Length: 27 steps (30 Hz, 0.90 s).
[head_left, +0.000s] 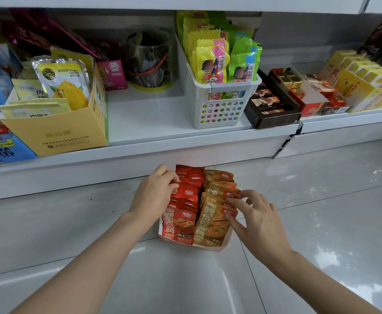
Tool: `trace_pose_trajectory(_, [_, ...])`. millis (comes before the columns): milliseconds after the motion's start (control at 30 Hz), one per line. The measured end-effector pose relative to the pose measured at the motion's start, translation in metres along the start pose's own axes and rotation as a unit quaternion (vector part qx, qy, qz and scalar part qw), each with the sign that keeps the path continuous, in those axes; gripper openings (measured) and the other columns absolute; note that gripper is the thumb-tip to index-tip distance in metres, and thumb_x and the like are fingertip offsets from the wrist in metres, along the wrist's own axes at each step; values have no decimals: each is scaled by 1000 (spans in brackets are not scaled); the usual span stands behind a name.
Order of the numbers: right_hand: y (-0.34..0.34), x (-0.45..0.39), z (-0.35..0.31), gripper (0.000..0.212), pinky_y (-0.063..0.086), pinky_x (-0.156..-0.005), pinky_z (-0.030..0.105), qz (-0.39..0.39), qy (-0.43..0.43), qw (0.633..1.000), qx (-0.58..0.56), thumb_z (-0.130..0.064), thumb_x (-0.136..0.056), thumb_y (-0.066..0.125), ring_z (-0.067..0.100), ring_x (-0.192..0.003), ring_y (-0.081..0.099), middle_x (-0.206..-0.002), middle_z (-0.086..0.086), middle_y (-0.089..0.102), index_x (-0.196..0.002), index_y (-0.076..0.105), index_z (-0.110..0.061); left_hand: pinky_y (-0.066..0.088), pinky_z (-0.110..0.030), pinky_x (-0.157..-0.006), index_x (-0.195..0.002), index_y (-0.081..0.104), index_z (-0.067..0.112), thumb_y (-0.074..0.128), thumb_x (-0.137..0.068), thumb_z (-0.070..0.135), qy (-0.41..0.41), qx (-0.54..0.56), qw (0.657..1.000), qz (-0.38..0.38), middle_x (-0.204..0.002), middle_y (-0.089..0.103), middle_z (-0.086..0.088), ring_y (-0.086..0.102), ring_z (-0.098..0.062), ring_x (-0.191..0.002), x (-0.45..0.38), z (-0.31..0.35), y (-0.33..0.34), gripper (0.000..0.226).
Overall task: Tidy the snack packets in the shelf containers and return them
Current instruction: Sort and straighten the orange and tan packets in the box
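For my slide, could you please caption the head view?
Both hands straighten red and orange snack packets in a floor container.

The glossy grey floor [310, 223] carries one thing — a white container [225, 244] of red and orange snack packets, standing just in front of the shelf. The white shelf [144, 123] above it holds a row: a blue box [2, 150] at the left edge, a yellow carton [56, 134], a pink box [115, 73], a clear tub [150, 62], a white perforated basket [217, 105], a dark chocolate tray [273, 109]. On the adjoining shelf section [348, 120] to the right sit a red box [310, 105] and a yellow display box [366, 91].
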State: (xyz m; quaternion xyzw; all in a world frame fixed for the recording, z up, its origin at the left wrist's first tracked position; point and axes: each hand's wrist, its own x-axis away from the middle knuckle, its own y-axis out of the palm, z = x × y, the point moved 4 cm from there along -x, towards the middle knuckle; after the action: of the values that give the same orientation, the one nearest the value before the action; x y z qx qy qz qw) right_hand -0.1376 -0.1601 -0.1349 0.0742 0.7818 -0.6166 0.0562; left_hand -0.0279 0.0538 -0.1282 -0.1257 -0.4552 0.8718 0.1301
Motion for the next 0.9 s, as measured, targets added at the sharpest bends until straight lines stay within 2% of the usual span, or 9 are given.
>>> trace_pose_trajectory(100, [-2, -3, 0, 35, 52, -74, 44, 11, -6, 1000, 5, -30, -81, 81, 26, -92, 65, -114, 5, 66, -113, 74, -18, 49, -29, -86, -100, 69, 18, 73, -88, 26, 33, 7, 999, 27, -106, 58, 7, 53, -10, -102, 2, 2, -12, 15])
trace_pose_trajectory(167, [-2, -3, 1, 37, 51, -75, 44, 14, -5, 1000, -1, -30, -82, 80, 25, -93, 65, -115, 5, 66, -116, 72, -19, 45, -28, -87, -98, 72, 21, 75, -86, 29, 61, -23, 998, -8, -103, 54, 9, 46, -8, -104, 5, 2, -11, 15])
trace_pose_trajectory(333, [4, -3, 4, 35, 51, -81, 44, -16, 40, 998, -47, -35, -88, 73, 22, -101, 60, -121, 3, 59, -121, 69, -25, 45, -30, -88, -104, 72, 26, 72, -87, 35, 27, -65, 994, -78, -102, 44, 9, 39, -9, -106, -2, -4, -7, 19])
trace_pose_trajectory(567, [14, -6, 17, 30, 53, -88, 44, -52, 123, 983, -126, -40, -89, 70, 18, -108, 58, -122, -3, 53, -115, 72, -26, 42, -27, -90, -109, 71, 27, 70, -88, 37, 22, -95, 990, -100, -104, 43, 9, 36, -8, -107, -7, -6, -1, 23])
trace_pose_trajectory(633, [19, -7, 20, 30, 53, -87, 32, -64, 131, 978, -147, -40, -89, 69, 16, -110, 57, -123, -6, 51, -117, 69, -28, 44, -27, -89, -108, 71, 23, 68, -91, 34, 6, -63, 995, -82, -104, 45, 8, 40, -8, -107, -5, -8, 1, 20])
trace_pose_trajectory(700, [20, -4, 21, 34, 47, -82, 14, -53, 149, 960, -232, -38, -88, 71, 12, -115, 57, -126, -10, 47, -119, 59, -33, 46, -26, -88, -110, 70, 19, 65, -93, 30, -38, 45, 998, -10, -109, 50, 6, 51, -11, -108, 2, -11, -1, 20])
trace_pose_trajectory(767, [17, 1, 20, 56, 43, -92, 16, -42, 164, 932, -321, -41, -87, 70, 7, -131, 47, -142, -14, 40, -134, 41, -37, 45, -29, -99, -130, 58, 20, 58, -98, 31, -82, 166, 982, 43, -132, 50, 4, 52, -16, -124, 12, -16, -3, 34])
trace_pose_trajectory(800, [16, 1, 18, 69, 40, -102, 22, -44, 147, 933, -324, -46, -88, 67, 3, -139, 36, -154, -15, 30, -145, 28, -40, 37, -31, -108, -143, 46, 25, 52, -100, 37, -76, 179, 980, 29, -148, 40, 6, 40, -14, -138, 15, -16, -2, 45])
trace_pose_trajectory(900, [12, -9, 6, 81, 15, -119, 32, -65, 24, 983, -171, -63, -93, 40, 0, -150, 2, -164, -19, -9, -157, -4, -38, 1, -33, -121, -157, 5, 35, 24, -99, 63, 45, 26, 996, -75, -165, -6, 14, -9, -4, -151, 16, -1, 7, 68])
